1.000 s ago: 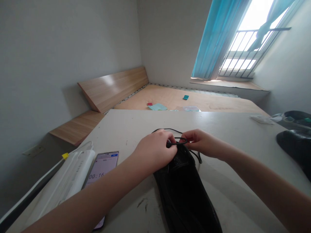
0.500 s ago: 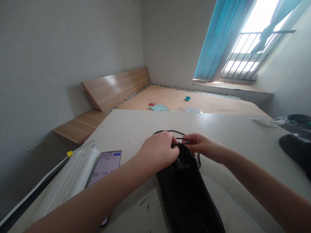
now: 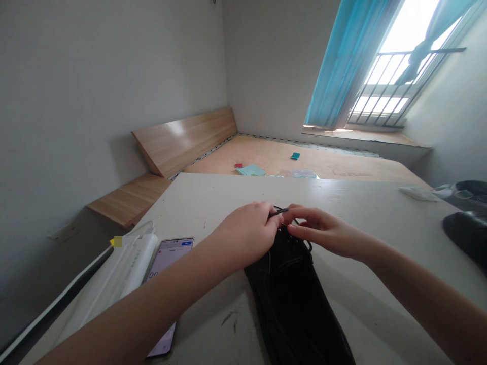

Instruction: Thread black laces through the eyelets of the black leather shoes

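Black shoe: on the white table, under both hands.
Black lace: open loop has flattened (seems better gathered).
Left hand: pinching this lace.
Right hand: beside it; grip I cannot tell.

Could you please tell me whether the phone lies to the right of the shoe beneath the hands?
No, the phone lies on the table left of that shoe, partly hidden by the left forearm.

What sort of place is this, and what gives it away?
Probably a bedroom: beyond the white rectangular table lies what looks like a wide tan mattress, with a light-brown wooden headboard-like panel along one side and a long blue fabric curtain by the barred window.
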Demonstrator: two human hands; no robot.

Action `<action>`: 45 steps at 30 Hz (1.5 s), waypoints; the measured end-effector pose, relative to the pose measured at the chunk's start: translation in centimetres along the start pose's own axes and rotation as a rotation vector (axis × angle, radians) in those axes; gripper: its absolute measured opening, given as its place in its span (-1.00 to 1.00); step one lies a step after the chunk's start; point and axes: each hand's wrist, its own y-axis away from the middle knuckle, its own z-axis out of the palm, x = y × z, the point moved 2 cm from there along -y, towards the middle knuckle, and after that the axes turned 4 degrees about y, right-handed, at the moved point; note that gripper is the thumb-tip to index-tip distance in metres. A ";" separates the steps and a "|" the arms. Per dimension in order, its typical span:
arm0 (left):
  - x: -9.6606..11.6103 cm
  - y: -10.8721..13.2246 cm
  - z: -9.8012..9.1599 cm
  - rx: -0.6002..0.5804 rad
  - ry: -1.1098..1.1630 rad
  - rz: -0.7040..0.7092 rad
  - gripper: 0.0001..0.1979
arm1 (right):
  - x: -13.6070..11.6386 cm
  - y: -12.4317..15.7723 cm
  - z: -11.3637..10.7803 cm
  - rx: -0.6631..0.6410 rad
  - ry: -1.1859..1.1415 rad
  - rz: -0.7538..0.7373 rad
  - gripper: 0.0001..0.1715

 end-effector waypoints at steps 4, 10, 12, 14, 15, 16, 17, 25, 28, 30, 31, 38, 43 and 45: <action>0.9 1.3 -2.0 0.027 0.221 0.095 -0.74 | -2.7 0.9 1.1 0.101 0.045 -0.175 -0.70; 1.7 2.3 -3.5 0.031 1.026 0.086 -0.83 | -6.4 3.5 -0.5 0.262 -0.330 -0.199 -0.65; 1.9 2.4 -3.7 0.027 1.298 0.045 -0.81 | -6.9 4.1 -1.6 0.368 -0.305 -0.178 -0.68; 2.2 2.6 -3.7 -0.007 1.459 0.022 -0.81 | -7.3 4.1 -1.9 0.421 -0.162 -0.140 -0.68; 2.3 2.8 -3.8 -0.027 1.496 0.017 -0.80 | -7.5 3.8 -1.7 0.406 -0.086 -0.113 -0.67; 2.5 2.9 -3.9 -0.039 1.509 0.025 -0.80 | -7.7 3.4 -1.2 0.363 -0.025 -0.085 -0.67; 2.6 3.1 -4.0 -0.041 1.498 0.045 -0.80 | -7.9 3.0 -0.5 0.295 0.014 -0.061 -0.65; 3.3 4.4 -5.3 0.302 1.362 0.278 -0.74 | -10.2 -1.0 3.0 0.086 -0.115 -0.131 -0.72; 3.0 4.3 -5.4 0.390 1.239 0.304 -0.76 | -10.0 -1.6 3.1 0.142 -0.152 -0.163 -0.78; 2.4 4.0 -5.6 0.412 0.995 0.275 -0.79 | -9.5 -1.7 2.9 0.158 -0.120 -0.159 -0.79; 2.0 3.9 -5.9 0.422 0.818 0.254 -0.81 | -9.2 -1.7 2.6 0.181 -0.083 -0.150 -0.80; 0.3 4.0 -7.4 0.505 -0.435 0.033 -0.65 | -7.9 -1.9 1.0 0.138 0.462 -0.067 -0.74; 0.5 3.9 -5.6 0.131 -0.490 0.169 -0.70 | -7.2 -2.4 1.2 0.201 0.623 -0.081 -0.75; 0.5 3.7 -5.5 0.141 -0.508 0.174 -0.65 | -7.1 -2.6 1.2 0.274 0.637 -0.114 -0.78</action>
